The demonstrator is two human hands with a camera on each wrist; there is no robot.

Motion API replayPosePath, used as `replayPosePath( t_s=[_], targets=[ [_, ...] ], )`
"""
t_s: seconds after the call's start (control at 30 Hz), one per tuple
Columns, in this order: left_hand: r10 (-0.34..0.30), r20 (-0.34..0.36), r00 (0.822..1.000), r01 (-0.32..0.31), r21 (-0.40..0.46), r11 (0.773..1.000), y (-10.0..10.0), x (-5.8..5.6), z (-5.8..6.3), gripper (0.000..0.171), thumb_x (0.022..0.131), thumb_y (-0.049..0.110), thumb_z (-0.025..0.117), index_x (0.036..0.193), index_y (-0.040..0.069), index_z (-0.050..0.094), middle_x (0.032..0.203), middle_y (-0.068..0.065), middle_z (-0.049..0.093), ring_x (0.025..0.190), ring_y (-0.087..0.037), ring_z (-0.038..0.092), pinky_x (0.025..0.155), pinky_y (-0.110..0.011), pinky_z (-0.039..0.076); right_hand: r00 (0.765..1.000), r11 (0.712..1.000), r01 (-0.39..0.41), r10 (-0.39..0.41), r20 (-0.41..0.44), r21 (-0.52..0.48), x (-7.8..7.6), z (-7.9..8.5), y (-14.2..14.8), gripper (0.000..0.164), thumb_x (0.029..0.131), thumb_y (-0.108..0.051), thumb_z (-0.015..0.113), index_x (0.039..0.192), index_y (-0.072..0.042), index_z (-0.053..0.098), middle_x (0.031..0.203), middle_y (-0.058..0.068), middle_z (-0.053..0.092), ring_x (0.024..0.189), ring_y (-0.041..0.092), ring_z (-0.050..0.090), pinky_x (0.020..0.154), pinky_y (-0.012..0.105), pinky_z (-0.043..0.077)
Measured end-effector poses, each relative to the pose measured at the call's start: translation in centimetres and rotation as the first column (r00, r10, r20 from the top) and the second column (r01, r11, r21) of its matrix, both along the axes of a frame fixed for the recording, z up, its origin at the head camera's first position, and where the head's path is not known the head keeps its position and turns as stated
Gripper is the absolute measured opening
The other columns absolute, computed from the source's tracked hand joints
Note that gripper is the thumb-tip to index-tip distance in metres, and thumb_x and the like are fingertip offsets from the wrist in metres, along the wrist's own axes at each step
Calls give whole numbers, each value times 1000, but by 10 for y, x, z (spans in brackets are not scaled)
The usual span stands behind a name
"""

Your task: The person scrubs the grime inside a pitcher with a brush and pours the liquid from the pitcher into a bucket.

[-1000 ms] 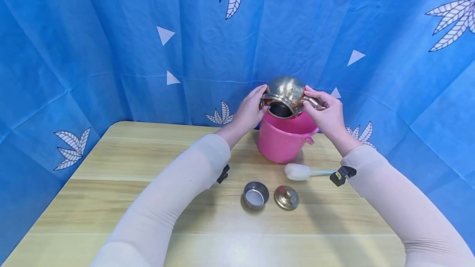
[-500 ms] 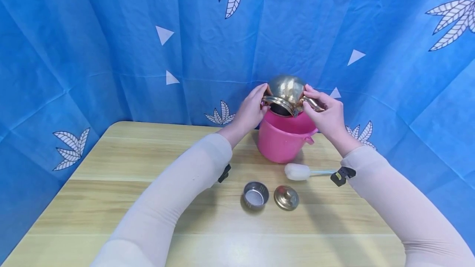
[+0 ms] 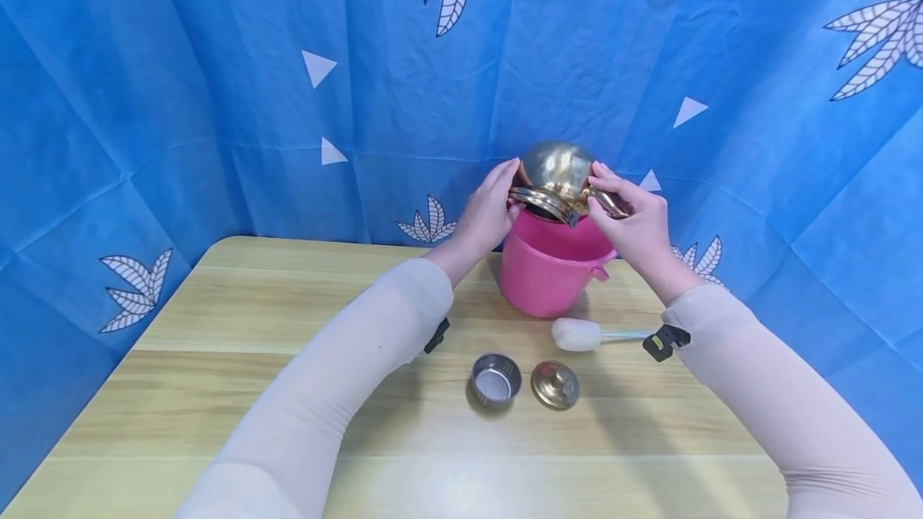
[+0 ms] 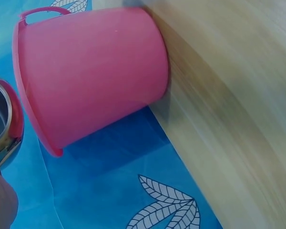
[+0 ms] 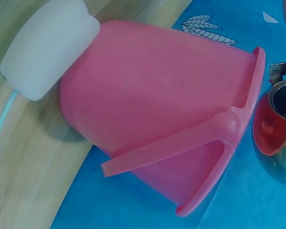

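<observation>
A shiny gold metal teapot [image 3: 557, 166] is held tipped over the pink bucket [image 3: 537, 279], its open mouth facing down towards it. My left hand [image 3: 486, 211] grips the pot's left side near the mouth. On the other side, my right hand [image 3: 638, 215] pinches a gold part that juts from the pot. Inside the mouth, bare metal shows in the left wrist view, where the teapot [image 4: 0, 109] is cut off by the frame edge. In the right wrist view the teapot [image 5: 276, 162] hangs beside the bucket rim [image 5: 250, 95], reflecting pink.
On the wooden table [image 3: 288, 327], a small steel strainer cup [image 3: 496, 380] stands beside a gold knobbed lid [image 3: 555, 384]. A white sponge brush [image 3: 577, 335] with a pale blue stick lies in front of the bucket. Behind the table hangs a blue patterned curtain [image 3: 252, 102].
The teapot has tipped further, so its dark mouth has turned downward and shows less. Its rounded body has risen slightly. Both hands keep their hold; the things on the table stay put.
</observation>
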State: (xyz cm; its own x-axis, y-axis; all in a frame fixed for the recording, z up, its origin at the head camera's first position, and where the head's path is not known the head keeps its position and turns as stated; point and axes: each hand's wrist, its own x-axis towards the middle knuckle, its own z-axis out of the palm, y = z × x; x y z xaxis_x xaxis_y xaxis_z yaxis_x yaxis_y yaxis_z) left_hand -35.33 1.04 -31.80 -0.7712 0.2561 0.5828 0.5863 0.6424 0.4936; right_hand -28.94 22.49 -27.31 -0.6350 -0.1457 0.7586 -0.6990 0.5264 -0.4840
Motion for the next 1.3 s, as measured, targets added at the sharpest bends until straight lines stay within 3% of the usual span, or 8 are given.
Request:
replayPosePath(
  t_s=[0.23,0.47,0.67,0.97,1.3],
  targets=[
    [15,-18,1000,-15,2,1000,2,0,1,73,92,3,69,156,7,34,159,-5,36,123,-29,59,105,-31,47,996,1000,-8,10,-87,24,-2,2,0,29,83,13,69,111,8,72,127,19,65,125,26,59,97,16,47],
    [28,28,999,-28,6,1000,5,0,2,75,93,6,69,157,10,31,160,-2,33,125,-29,57,107,-31,45,988,998,16,-7,-155,62,-3,0,1,29,82,15,69,110,9,72,126,21,64,124,29,59,100,15,44],
    [35,27,999,-36,15,999,5,1,3,77,92,4,70,158,13,30,161,-1,33,126,-29,57,106,-31,46,974,997,-1,17,-227,72,-2,4,0,30,77,20,70,106,11,72,122,24,65,120,37,61,101,17,45],
    [38,15,999,-39,29,999,7,2,5,79,90,-1,69,158,13,30,161,0,32,123,-29,58,104,-30,47,965,997,-8,27,-262,74,-2,4,0,29,78,20,68,105,12,72,121,25,66,120,36,61,101,18,45],
    [37,-8,999,-37,49,998,6,3,7,79,89,-2,69,157,13,32,160,0,34,122,-30,59,103,-31,49,949,992,3,37,-313,124,-30,-9,21,35,77,14,75,109,0,76,126,9,67,122,28,62,102,20,45]
  ],
)
